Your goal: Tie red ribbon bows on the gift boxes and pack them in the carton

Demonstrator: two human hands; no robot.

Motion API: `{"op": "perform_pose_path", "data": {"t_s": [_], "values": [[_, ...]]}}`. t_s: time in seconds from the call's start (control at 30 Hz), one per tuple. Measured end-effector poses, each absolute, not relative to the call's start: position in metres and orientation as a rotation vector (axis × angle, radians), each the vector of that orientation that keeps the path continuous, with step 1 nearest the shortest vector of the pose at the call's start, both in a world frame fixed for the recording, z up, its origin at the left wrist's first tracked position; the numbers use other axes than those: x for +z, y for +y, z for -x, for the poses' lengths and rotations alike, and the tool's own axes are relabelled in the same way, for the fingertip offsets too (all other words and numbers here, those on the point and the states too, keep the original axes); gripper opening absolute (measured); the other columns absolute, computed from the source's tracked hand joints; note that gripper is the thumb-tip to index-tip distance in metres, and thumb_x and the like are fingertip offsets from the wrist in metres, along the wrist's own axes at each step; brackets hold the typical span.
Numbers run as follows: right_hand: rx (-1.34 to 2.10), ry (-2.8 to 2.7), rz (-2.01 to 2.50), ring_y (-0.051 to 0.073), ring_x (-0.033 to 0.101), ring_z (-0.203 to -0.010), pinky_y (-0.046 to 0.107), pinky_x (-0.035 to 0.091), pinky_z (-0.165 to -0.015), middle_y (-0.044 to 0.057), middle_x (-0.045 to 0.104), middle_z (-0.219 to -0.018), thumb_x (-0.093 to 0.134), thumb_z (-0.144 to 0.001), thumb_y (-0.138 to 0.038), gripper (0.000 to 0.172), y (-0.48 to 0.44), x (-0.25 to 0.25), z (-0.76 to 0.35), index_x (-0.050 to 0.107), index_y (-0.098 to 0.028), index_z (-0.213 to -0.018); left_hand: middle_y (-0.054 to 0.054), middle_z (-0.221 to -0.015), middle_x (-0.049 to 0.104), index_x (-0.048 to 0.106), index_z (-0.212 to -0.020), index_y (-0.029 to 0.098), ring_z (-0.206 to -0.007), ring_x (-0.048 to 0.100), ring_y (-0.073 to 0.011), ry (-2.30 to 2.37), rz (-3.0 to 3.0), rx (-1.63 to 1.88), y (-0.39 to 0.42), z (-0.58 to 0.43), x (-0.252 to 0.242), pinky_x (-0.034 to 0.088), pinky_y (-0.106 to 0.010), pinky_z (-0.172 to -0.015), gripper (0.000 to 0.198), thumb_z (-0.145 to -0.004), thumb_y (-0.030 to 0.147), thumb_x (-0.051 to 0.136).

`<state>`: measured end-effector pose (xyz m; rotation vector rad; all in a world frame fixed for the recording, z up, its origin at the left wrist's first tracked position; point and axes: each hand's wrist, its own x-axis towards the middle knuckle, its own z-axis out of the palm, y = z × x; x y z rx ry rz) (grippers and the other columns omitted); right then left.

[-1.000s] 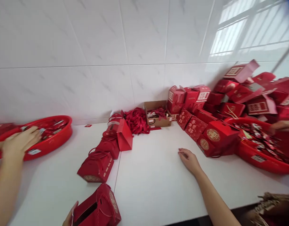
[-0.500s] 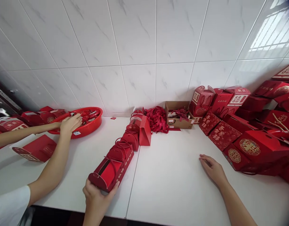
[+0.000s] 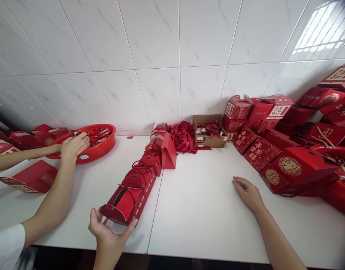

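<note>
My left hand (image 3: 110,232) is spread around the near end of a red gift box (image 3: 124,202) with rope handles. Its thumb is by the box's right corner and its fingers by the left one, with a gap in front of the palm. This box is the nearest in a row of red boxes (image 3: 151,159) running back toward the wall. On the white table, my right hand (image 3: 249,193) rests with loosely extended fingers and nothing visible in it. It lies left of a stack of red boxes (image 3: 262,153).
At left, a co-worker's hand (image 3: 74,146) reaches into a red basin (image 3: 106,148) of small red packets. A lone red box (image 3: 40,178) stands before it. By the wall are a heap of red ribbons (image 3: 183,137) and a cardboard box (image 3: 210,140). More red boxes are piled right.
My left hand has loosened from the box end, opening a gap at the palm. The view has shifted slightly. My right hand stays resting on the table.
</note>
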<state>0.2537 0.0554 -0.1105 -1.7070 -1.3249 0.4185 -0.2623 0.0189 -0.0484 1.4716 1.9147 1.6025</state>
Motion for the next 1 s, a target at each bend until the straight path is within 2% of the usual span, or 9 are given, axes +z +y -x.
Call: {"op": "perform_pose_path", "data": {"t_s": [0.07, 0.17, 0.23, 0.3, 0.43, 0.53, 0.67, 0.83, 1.0], "values": [[0.425, -1.323, 1.709, 0.028, 0.062, -0.113, 0.044, 0.049, -0.098, 0.009, 0.069, -0.115, 0.054, -0.078, -0.045, 0.03, 0.055, -0.109, -0.253, 0.072, -0.023, -0.086, -0.022, -0.149, 0.02, 0.008, -0.147, 0.024, -0.137, 0.03, -0.0425, 1.794, -1.386, 1.636, 0.025, 0.275, -0.048, 0.037, -0.063, -0.104, 0.139, -0.037, 0.042, 0.089], [0.435, -1.313, 1.713, 0.028, 0.062, -0.112, 0.043, 0.05, -0.096, 0.008, 0.069, -0.115, 0.054, -0.077, -0.046, 0.03, 0.053, -0.108, -0.252, 0.072, -0.023, -0.086, -0.02, -0.152, 0.024, 0.019, -0.146, 0.025, -0.141, 0.024, -0.043, 1.617, -1.285, 1.701, 0.034, 0.294, -0.046, 0.022, -0.064, -0.113, 0.138, -0.031, 0.067, 0.083], [0.442, -1.302, 1.716, 0.028, 0.062, -0.112, 0.043, 0.051, -0.095, 0.009, 0.069, -0.115, 0.055, -0.076, -0.047, 0.031, 0.052, -0.107, -0.252, 0.072, -0.023, -0.086, -0.019, -0.152, 0.031, 0.035, -0.141, 0.023, -0.143, 0.021, -0.0425, 1.527, -1.232, 1.728, 0.039, 0.303, -0.039, 0.018, -0.061, -0.116, 0.13, -0.033, 0.088, 0.065], [0.453, -1.291, 1.721, 0.029, 0.063, -0.111, 0.043, 0.051, -0.094, 0.009, 0.07, -0.114, 0.056, -0.075, -0.049, 0.032, 0.052, -0.107, -0.252, 0.072, -0.023, -0.086, -0.016, -0.15, 0.038, 0.05, -0.131, 0.022, -0.144, 0.023, -0.04, 1.388, -1.079, 1.741, 0.045, 0.308, -0.027, 0.018, -0.058, -0.117, 0.114, -0.047, 0.098, 0.041], [0.469, -1.272, 1.727, 0.029, 0.063, -0.111, 0.043, 0.051, -0.094, 0.009, 0.07, -0.114, 0.056, -0.074, -0.05, 0.033, 0.052, -0.107, -0.252, 0.072, -0.023, -0.085, -0.01, -0.147, 0.047, 0.065, -0.117, 0.022, -0.142, 0.029, -0.0349, 1.18, -0.771, 1.614, 0.066, 0.305, -0.004, 0.019, -0.053, -0.119, 0.096, -0.067, 0.091, 0.022], [0.47, -1.263, 1.733, 0.029, 0.063, -0.11, 0.043, 0.05, -0.094, 0.008, 0.07, -0.113, 0.056, -0.073, -0.05, 0.032, 0.052, -0.107, -0.252, 0.072, -0.023, -0.084, -0.01, -0.142, 0.053, 0.064, -0.12, 0.02, -0.139, 0.034, -0.0366, 1.172, -0.811, 1.435, 0.083, 0.296, 0.001, 0.03, -0.054, -0.113, 0.095, -0.071, 0.089, 0.022], [0.459, -1.259, 1.74, 0.029, 0.063, -0.11, 0.043, 0.051, -0.093, 0.007, 0.071, -0.112, 0.056, -0.073, -0.049, 0.032, 0.051, -0.105, -0.251, 0.072, -0.024, -0.084, -0.012, -0.112, 0.07, 0.069, -0.11, 0.015, -0.132, 0.043, -0.0405, 1.206, -0.853, 1.271, 0.094, 0.285, -0.004, 0.044, -0.057, -0.098, 0.089, -0.074, 0.086, 0.029], [0.439, -1.265, 1.736, 0.029, 0.063, -0.109, 0.044, 0.05, -0.094, 0.008, 0.071, -0.111, 0.056, -0.073, -0.049, 0.032, 0.051, -0.103, -0.251, 0.072, -0.023, -0.083, -0.007, -0.089, 0.073, 0.065, -0.114, 0.009, -0.12, 0.056, -0.0338, 1.265, -0.911, 1.148, 0.09, 0.277, -0.009, 0.047, -0.054, -0.087, 0.084, -0.087, 0.074, 0.019], [0.435, -1.277, 1.714, 0.028, 0.064, -0.107, 0.042, 0.05, -0.094, 0.007, 0.072, -0.11, 0.057, -0.072, -0.047, 0.03, 0.051, -0.103, -0.252, 0.072, -0.023, -0.081, -0.005, -0.084, 0.073, 0.064, -0.118, 0.01, -0.113, 0.061, -0.0314, 1.349, -1.005, 1.172, 0.079, 0.263, -0.006, 0.05, -0.051, -0.083, 0.081, -0.09, 0.07, 0.017]]}}
